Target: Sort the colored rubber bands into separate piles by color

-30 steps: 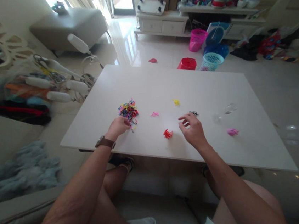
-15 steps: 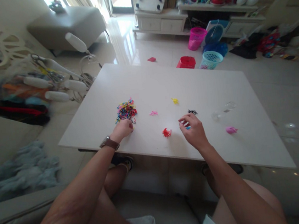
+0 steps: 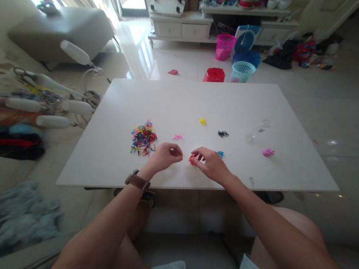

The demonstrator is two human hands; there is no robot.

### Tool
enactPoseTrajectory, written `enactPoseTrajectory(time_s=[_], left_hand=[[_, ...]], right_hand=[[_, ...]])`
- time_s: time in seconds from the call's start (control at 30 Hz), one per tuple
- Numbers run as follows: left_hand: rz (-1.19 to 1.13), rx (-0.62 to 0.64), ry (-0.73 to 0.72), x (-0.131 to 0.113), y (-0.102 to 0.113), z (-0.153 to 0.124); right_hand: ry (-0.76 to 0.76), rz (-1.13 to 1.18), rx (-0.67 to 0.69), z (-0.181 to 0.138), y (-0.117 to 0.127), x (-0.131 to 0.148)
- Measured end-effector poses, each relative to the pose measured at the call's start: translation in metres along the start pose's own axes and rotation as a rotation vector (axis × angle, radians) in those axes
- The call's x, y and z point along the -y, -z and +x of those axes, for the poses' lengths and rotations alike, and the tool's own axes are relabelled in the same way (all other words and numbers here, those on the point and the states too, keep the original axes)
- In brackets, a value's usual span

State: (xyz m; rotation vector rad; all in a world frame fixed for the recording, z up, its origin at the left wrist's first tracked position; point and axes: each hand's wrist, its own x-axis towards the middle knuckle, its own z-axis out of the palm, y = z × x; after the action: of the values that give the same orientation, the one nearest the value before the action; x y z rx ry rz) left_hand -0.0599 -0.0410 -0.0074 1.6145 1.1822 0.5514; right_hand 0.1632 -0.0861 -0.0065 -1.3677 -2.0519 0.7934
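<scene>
My left hand [image 3: 168, 155], with a brown watch strap at its wrist, is closed in a pinch. A tiny yellowish rubber band barely shows at its fingertips. My right hand [image 3: 208, 162] has thumb and forefinger apart, over a red pile of bands [image 3: 191, 159] that it partly covers. Left of the hands lies a mixed heap of coloured bands [image 3: 143, 139]. Smaller single-colour piles are pink [image 3: 177, 137], yellow [image 3: 202, 121], black [image 3: 223, 133] and blue [image 3: 221, 153]; the blue one is partly behind my right hand.
The white table [image 3: 163, 97] also holds a clear plastic container [image 3: 259, 130], a purple-pink bundle [image 3: 267, 152] and a small clear piece [image 3: 251, 181] near the front edge. Beyond it stand a red stool [image 3: 214, 74] and a light-blue basket [image 3: 242, 71]. A lamp [image 3: 76, 53] is at left.
My left hand has moved right, from the mixed heap towards the red pile. My right hand has moved left to the red pile, uncovering the blue pile. The view has shifted slightly.
</scene>
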Motion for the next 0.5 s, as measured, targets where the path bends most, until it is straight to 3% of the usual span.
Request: enactPoseTrajectory(time_s=[0.17,0.5], left_hand=[[-0.072,0.020,-0.107,-0.024,-0.011,0.000],[-0.163,-0.010,-0.100,-0.022,-0.016,0.002]], right_hand=[[0.014,0.020,-0.021,0.000,-0.001,-0.001],[0.058,0.027,-0.073,-0.002,-0.001,0.000]])
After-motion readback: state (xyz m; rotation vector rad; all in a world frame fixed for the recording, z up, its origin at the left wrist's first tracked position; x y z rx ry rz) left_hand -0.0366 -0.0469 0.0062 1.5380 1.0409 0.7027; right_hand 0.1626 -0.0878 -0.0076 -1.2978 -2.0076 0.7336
